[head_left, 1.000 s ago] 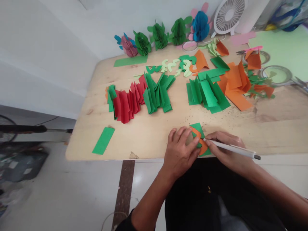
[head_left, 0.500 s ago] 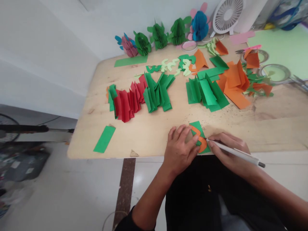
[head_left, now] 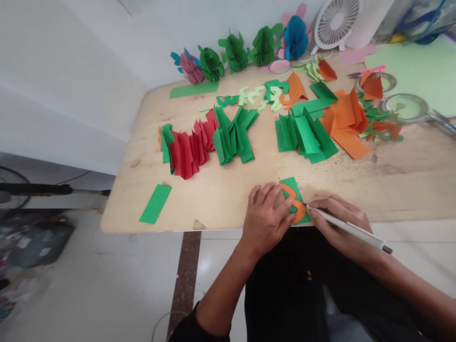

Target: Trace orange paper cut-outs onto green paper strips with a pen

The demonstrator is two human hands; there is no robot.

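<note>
At the table's front edge, my left hand (head_left: 266, 219) lies over a piece of green paper (head_left: 290, 183). Its fingers are spread and press down on an orange paper cutout (head_left: 299, 212) with a wavy, curved outline, which lies on top of the green piece. Part of both papers is hidden under the fingers. My right hand (head_left: 338, 223) grips a white pen (head_left: 351, 231) with a dark end. The pen's tip meets the right edge of the orange cutout, over the green paper.
Folded red paper (head_left: 185, 154) and folded green papers (head_left: 233, 137) stand mid-table. A green strip (head_left: 156, 204) lies at left. Orange papers (head_left: 347, 114), curved cutouts (head_left: 254, 95) and tape rolls (head_left: 406, 108) are further back. Paper figures (head_left: 237, 54) and a white fan (head_left: 338, 23) line the wall.
The view has shifted very slightly. Both hands, the pen and the papers stay in almost the same place; any movement of the pen tip is too small to tell.
</note>
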